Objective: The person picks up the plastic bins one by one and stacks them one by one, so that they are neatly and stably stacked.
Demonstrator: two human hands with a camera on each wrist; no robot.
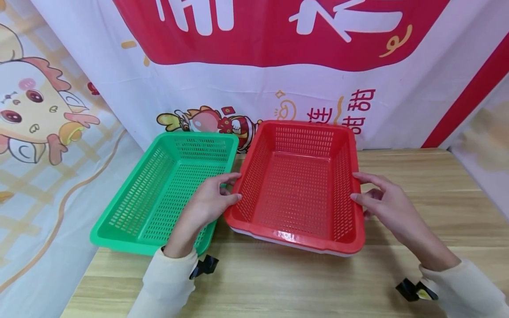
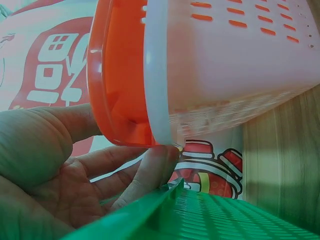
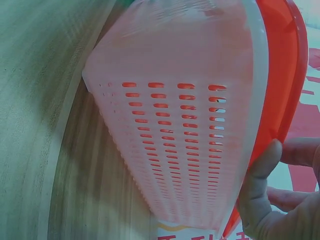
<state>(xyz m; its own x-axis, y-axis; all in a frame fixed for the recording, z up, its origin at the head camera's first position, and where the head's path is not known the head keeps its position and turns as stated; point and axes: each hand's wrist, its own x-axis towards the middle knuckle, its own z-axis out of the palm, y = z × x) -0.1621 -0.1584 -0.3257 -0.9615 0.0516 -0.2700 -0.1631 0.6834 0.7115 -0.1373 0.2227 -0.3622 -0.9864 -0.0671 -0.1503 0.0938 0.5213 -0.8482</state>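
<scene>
A red perforated plastic basket (image 1: 292, 194) sits nested inside a white basket (image 2: 240, 70), whose pale rim shows just below the red one. My left hand (image 1: 208, 198) pinches the left rim of the red basket, thumb on top and fingers beneath, near the white rim. On the opposite side, my right hand (image 1: 383, 198) pinches the right rim. The white basket's slotted side (image 3: 185, 55) faces the right wrist camera. Whether the nested pair rests fully on the table is unclear. A green basket (image 1: 167, 221) stands on the left, partly behind my left forearm.
Beneath everything is a wood-grain table (image 1: 302, 282). A white and red printed cloth (image 1: 254, 79) hangs behind it, close to the baskets' far ends. Another patterned cloth (image 1: 79, 176) borders the left side.
</scene>
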